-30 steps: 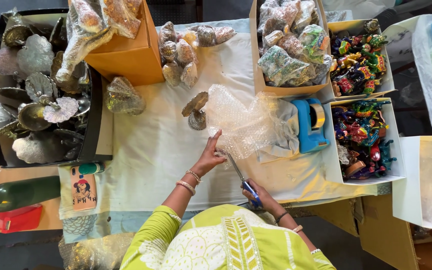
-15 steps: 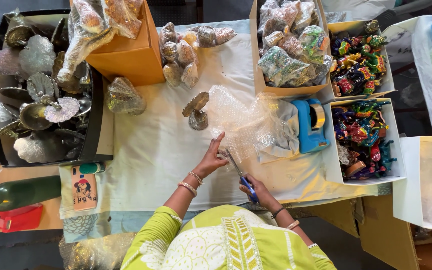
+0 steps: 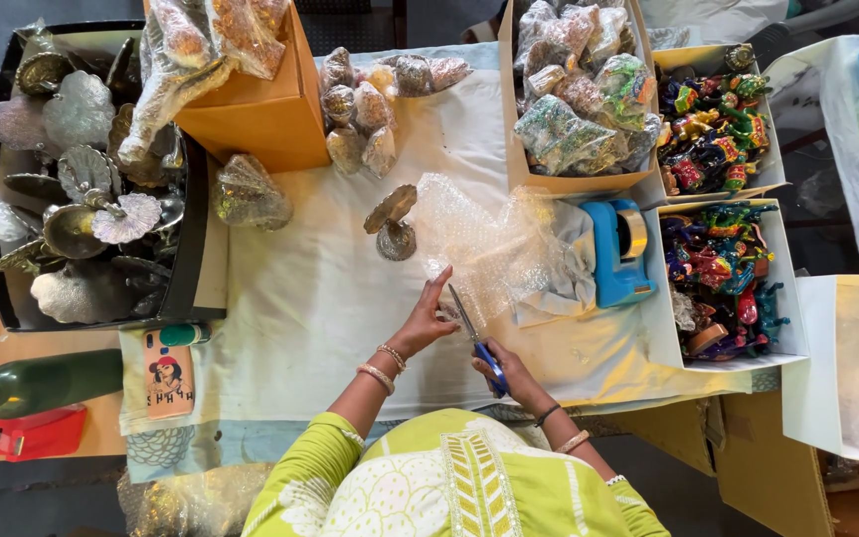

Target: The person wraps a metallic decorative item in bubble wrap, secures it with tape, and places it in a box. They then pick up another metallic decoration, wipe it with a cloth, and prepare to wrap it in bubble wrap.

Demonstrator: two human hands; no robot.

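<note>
At the white-clothed surface's (image 3: 300, 308) near edge, the right hand (image 3: 514, 373) gripped blue-handled scissors (image 3: 477, 343), blades at a clear bubble-wrap sheet (image 3: 494, 244) which the left hand (image 3: 425, 318) pressed flat with spread fingers. Far-edge cardboard boxes held wrapped packets (image 3: 574, 89); right-edge white boxes held colourful figurines (image 3: 718, 268).

one pair of scissors (image 3: 476, 338), one sheet of bubble wrap (image 3: 484, 244), one blue tape dispenser (image 3: 618, 251), one green bottle (image 3: 37, 383), two boxes of painted figurines (image 3: 723, 278).

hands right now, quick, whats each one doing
Left hand: open, fingers spread flat by the bubble wrap edge.
Right hand: closed on the blue-handled scissors.
</note>
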